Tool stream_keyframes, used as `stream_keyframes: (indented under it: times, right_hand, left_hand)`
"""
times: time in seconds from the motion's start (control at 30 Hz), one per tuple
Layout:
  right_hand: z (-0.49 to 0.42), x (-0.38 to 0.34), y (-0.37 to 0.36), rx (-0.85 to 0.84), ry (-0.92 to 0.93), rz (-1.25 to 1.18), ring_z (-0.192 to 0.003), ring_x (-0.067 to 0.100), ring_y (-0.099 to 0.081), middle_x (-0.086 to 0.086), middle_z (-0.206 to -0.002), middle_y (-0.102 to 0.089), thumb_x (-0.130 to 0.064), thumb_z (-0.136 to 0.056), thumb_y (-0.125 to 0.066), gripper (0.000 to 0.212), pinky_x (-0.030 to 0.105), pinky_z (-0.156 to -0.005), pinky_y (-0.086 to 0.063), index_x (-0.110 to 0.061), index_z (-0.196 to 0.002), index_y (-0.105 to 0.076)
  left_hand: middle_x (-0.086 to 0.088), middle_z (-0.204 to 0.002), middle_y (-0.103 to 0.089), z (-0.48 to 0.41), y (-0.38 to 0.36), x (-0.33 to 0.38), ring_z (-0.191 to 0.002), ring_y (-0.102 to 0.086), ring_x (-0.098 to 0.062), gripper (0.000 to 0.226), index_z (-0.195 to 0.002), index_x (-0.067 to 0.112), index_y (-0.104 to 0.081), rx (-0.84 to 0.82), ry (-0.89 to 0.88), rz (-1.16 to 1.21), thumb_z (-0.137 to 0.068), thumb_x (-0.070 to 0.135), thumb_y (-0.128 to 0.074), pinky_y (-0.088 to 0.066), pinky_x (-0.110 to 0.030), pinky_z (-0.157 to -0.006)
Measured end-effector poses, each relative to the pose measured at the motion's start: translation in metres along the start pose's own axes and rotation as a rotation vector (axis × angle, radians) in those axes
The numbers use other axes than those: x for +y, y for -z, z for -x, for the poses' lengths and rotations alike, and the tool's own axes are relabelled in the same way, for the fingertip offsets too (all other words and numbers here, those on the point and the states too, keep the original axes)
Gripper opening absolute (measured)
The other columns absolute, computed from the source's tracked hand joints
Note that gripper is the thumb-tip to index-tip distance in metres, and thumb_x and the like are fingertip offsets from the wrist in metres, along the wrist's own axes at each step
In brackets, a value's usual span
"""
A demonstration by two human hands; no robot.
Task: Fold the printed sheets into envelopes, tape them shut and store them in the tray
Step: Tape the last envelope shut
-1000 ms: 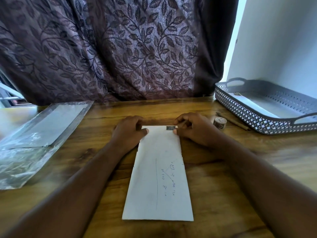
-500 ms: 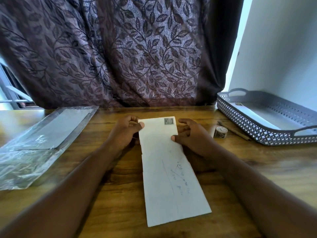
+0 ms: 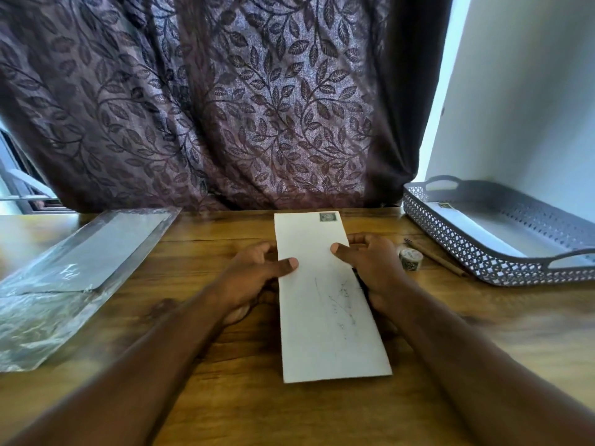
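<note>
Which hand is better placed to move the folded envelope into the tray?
Probably right: the right hand pinches the edge of the white folded paper envelope nearest the grey perforated plastic tray; the left hand grips the far edge.

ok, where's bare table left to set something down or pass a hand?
Free: wooden table between the clear plastic sleeve and the left hand; also the near strip below the white folded envelope. Crowded: between the right hand and the grey perforated tray, where a small patterned tape roll and thin brown stick lie.

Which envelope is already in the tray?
The flat envelope inside the grey tray at right; the other envelope is gripped by left hand and right hand.
</note>
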State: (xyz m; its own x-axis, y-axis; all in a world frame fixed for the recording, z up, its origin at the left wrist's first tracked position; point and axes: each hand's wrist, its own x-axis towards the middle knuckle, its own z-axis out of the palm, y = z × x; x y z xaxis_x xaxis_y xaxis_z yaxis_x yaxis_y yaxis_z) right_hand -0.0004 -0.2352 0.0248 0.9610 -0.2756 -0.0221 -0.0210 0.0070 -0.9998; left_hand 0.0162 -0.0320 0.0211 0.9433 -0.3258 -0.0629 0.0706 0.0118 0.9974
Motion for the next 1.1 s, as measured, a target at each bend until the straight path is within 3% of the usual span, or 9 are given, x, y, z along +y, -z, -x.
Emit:
stream_keyframes:
  times: [0.13,0.27,0.37,0.47,0.6,0.7,0.83,0.97,1.1]
  right_hand:
    - [0.019,-0.008,0.005,-0.095,-0.048,0.018,-0.086,0.024,-0.077,0.005,-0.095,-0.079,-0.011,-0.093,-0.068,0.013,0.048,-0.082,-0.061,-0.008,-0.106,-0.070]
    - [0.048,-0.008,0.014,-0.251,-0.125,0.102,-0.087,0.028,-0.076,0.007,-0.100,-0.078,-0.021,-0.093,-0.068,0.026,0.044,-0.074,-0.061,-0.015,-0.118,-0.064]
    - [0.060,-0.007,0.017,-0.249,-0.160,0.113,-0.084,0.032,-0.075,0.011,-0.099,-0.077,-0.022,-0.093,-0.069,0.027,0.042,-0.066,-0.060,-0.011,-0.117,-0.065]
    - [0.063,-0.007,0.019,-0.119,-0.151,0.139,-0.061,0.024,-0.068,0.014,-0.097,-0.075,-0.024,-0.096,-0.066,0.022,0.032,-0.047,-0.051,-0.010,-0.113,-0.064]
    - [0.064,-0.005,0.025,0.034,-0.062,0.302,-0.039,0.011,-0.049,0.010,-0.090,-0.072,-0.036,-0.097,-0.064,0.020,0.023,-0.035,-0.034,-0.019,-0.107,-0.061]
    - [0.067,-0.005,0.033,-0.032,-0.086,0.240,-0.043,0.010,-0.052,0.009,-0.095,-0.073,-0.032,-0.094,-0.069,0.028,0.022,-0.036,-0.035,-0.019,-0.117,-0.058]
    - [0.067,-0.002,0.054,-0.169,-0.142,0.054,-0.059,0.015,-0.061,0.012,-0.102,-0.075,-0.015,-0.093,-0.070,0.029,0.024,-0.046,-0.044,-0.009,-0.120,-0.060]
    - [0.063,-0.003,0.078,-0.020,-0.090,-0.024,-0.060,0.023,-0.067,0.018,-0.096,-0.074,-0.010,-0.095,-0.066,0.027,0.031,-0.052,-0.054,-0.001,-0.121,-0.061]
    - [0.062,-0.017,0.120,0.207,0.073,-0.037,-0.053,0.022,-0.066,0.021,-0.084,-0.071,-0.006,-0.097,-0.062,0.016,0.033,-0.054,-0.058,0.004,-0.109,-0.065]
  left_hand:
    - [-0.012,-0.107,-0.076,-0.007,0.006,-0.005,-0.096,-0.075,-0.029,0.044,-0.129,0.006,-0.057,0.155,-0.025,0.006,-0.088,0.009,-0.074,-0.057,-0.053,-0.092]
    - [-0.009,-0.104,-0.076,-0.014,0.008,-0.008,-0.091,-0.076,-0.024,0.042,-0.128,0.006,-0.056,0.297,-0.059,0.059,-0.089,0.009,-0.073,-0.062,-0.042,-0.079]
    - [-0.008,-0.104,-0.075,-0.013,0.007,-0.005,-0.089,-0.075,-0.022,0.034,-0.123,0.008,-0.058,0.336,-0.068,0.087,-0.092,0.010,-0.070,-0.063,-0.036,-0.070]
    - [-0.009,-0.103,-0.076,-0.011,0.006,-0.005,-0.089,-0.076,-0.023,0.023,-0.118,0.006,-0.061,0.311,-0.068,0.111,-0.095,0.009,-0.065,-0.063,-0.044,-0.078]
    - [-0.010,-0.096,-0.078,-0.004,0.003,-0.002,-0.087,-0.077,-0.025,0.017,-0.113,0.002,-0.063,0.238,-0.070,0.144,-0.097,0.009,-0.062,-0.062,-0.037,-0.068]
    - [-0.014,-0.097,-0.077,-0.005,0.002,-0.003,-0.085,-0.076,-0.025,0.016,-0.110,0.000,-0.064,0.260,-0.063,0.137,-0.097,0.008,-0.063,-0.060,-0.031,-0.063]
    - [-0.014,-0.097,-0.077,-0.006,-0.003,-0.005,-0.086,-0.076,-0.025,0.022,-0.111,-0.004,-0.064,0.281,-0.089,0.149,-0.095,0.010,-0.065,-0.061,-0.033,-0.065]
    - [-0.016,-0.095,-0.077,0.001,-0.028,0.001,-0.080,-0.076,-0.026,0.027,-0.106,0.001,-0.069,0.168,-0.124,0.204,-0.096,0.025,-0.064,-0.061,-0.028,-0.062]
    - [-0.024,-0.097,-0.075,0.003,-0.078,0.001,-0.075,-0.074,-0.029,0.030,-0.109,-0.001,-0.070,-0.015,-0.113,0.172,-0.095,0.025,-0.063,-0.060,-0.024,-0.058]
